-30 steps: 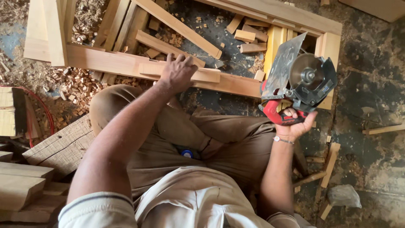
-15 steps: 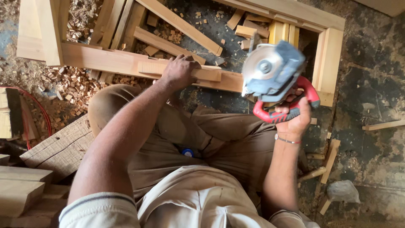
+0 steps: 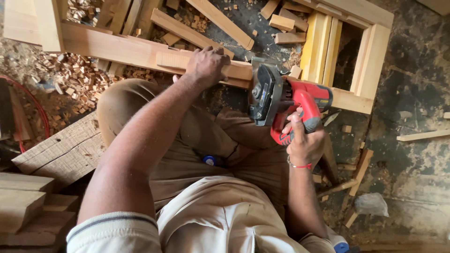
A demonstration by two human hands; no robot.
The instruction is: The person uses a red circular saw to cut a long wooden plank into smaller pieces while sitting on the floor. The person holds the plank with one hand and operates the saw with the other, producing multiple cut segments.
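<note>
Since half second ago: red circular saw [image 3: 286, 100] swung down and rotated, blade side now facing wood rail [image 3: 140, 49]; pressing hand unchanged.

Right hand [image 3: 304, 140]: grip clenched round saw handle, saw held in air just beside rail end, above knee.
Left hand [image 3: 206, 65]: palm down, fingers curled over rail, pinning it across thigh.

Risks, as judged:
- left fingers near blade path; slip means cut
- rail resting on leg, no clamp; kickback likely
- one-handed saw hold; weak control
- offcuts [image 3: 75, 77] on floor; unstable footing
</note>
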